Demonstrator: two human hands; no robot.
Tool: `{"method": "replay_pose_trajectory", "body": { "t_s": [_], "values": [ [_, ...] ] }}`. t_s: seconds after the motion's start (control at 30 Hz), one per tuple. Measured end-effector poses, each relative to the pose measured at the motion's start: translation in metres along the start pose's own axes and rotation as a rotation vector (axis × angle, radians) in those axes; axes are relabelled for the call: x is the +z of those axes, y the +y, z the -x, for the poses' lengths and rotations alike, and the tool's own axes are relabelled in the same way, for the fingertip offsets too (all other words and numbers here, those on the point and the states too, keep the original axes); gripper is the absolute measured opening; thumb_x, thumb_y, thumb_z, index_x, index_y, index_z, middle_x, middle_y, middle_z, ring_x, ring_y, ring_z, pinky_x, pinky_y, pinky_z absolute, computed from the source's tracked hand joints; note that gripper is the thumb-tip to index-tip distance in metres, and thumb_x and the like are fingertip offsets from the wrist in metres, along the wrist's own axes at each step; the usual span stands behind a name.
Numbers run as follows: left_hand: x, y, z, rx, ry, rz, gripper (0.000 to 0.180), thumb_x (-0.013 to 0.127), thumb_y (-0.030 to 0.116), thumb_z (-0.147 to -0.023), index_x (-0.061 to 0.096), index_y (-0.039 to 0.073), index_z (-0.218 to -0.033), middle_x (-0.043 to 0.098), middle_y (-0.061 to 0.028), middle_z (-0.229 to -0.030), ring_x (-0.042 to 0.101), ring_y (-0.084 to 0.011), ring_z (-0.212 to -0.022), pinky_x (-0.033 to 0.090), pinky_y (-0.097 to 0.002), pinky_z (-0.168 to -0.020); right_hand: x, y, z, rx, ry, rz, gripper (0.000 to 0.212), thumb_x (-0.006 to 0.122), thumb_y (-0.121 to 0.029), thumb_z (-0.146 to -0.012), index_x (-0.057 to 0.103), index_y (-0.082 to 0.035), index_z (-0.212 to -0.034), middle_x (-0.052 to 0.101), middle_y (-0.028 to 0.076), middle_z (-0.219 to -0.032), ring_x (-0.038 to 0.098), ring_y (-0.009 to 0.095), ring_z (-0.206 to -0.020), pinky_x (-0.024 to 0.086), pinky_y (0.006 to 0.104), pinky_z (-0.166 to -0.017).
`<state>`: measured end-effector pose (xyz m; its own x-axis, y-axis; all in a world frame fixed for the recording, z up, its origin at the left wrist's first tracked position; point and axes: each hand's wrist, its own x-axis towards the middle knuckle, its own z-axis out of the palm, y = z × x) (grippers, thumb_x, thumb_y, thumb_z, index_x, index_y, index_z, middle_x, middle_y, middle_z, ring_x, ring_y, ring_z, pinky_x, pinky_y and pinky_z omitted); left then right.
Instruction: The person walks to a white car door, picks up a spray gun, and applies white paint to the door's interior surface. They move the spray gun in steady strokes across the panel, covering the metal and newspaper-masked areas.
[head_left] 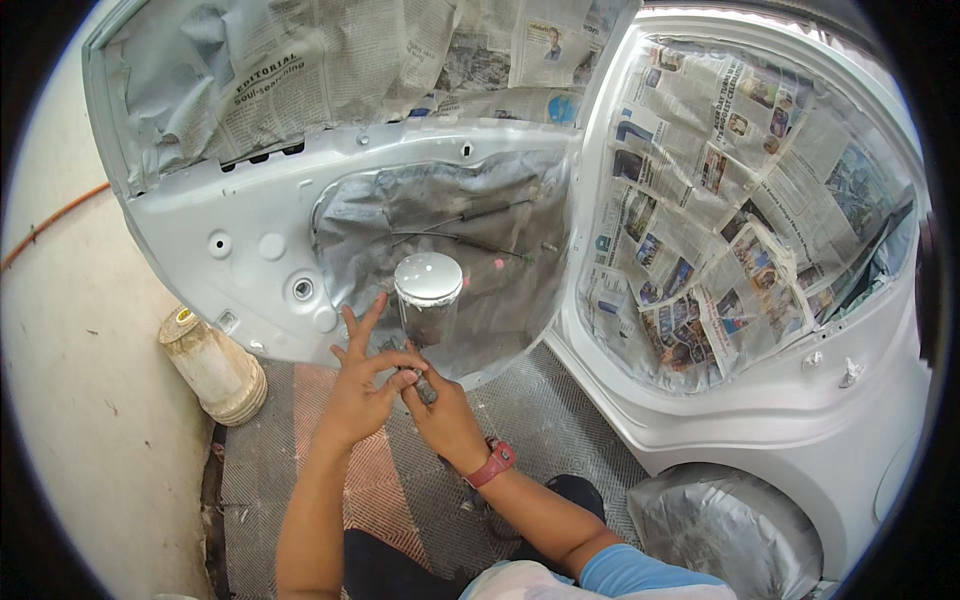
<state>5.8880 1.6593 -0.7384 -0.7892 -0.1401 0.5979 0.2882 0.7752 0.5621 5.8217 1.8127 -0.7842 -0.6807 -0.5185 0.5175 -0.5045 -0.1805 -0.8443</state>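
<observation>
A spray gun, with a clear cup (430, 318) under a paint-spattered whitish lid (428, 276), stands upright in front of me; most of its body is hidden behind my hands. My right hand (440, 415), with a red watch (492, 463) at its wrist, is closed round the gun below the cup. Thumb and forefinger of my left hand (362, 388) pinch a small part of the gun beside the right fingers, while its other fingers spread upward. Just beyond the cup is an open car door's inner panel (260, 245), coated silvery white, its middle covered with grey-sprayed sheeting (365, 215).
Newspaper masks the door's window (330, 90) and the neighbouring car opening (730, 220). A covered wheel (725, 525) sits at lower right. Left are a pale wall (80, 400), an orange hose (55, 217) and a dirty whitish container (213, 368). Patterned matting (260, 480) covers the floor.
</observation>
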Motion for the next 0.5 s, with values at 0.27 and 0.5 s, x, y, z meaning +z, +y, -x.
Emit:
{"method": "replay_pose_trajectory", "body": {
  "t_s": [0.27,0.5],
  "values": [
    [0.004,-0.003,-0.005,0.069,0.064,-0.032,0.08,0.094,0.041,-0.085,0.059,0.016,-0.151,0.028,-0.0187,-0.18,-0.005,-0.0486,-0.17,0.002,-0.0725,-0.131,0.006,0.01,0.005,0.042,0.02,-0.041,0.052,0.066,-0.019,-0.109,0.055,0.004,-0.155,0.074,0.036,-0.114,0.076,0.049,-0.099,0.059,0.0473,-0.086],
    [0.01,0.027,-0.015,-0.156,0.294,0.154,0.114,0.105,0.028,-0.071,0.035,0.011,-0.161,0.055,-0.0214,-0.16,0.045,-0.0409,-0.157,0.032,-0.0561,-0.131,0.019,0.014,0.028,-0.142,0.058,0.033,0.051,0.067,-0.02,-0.109,0.058,0.006,-0.152,0.075,0.035,-0.107,0.075,0.051,-0.099,0.058,0.048,-0.083]
  ]
}}
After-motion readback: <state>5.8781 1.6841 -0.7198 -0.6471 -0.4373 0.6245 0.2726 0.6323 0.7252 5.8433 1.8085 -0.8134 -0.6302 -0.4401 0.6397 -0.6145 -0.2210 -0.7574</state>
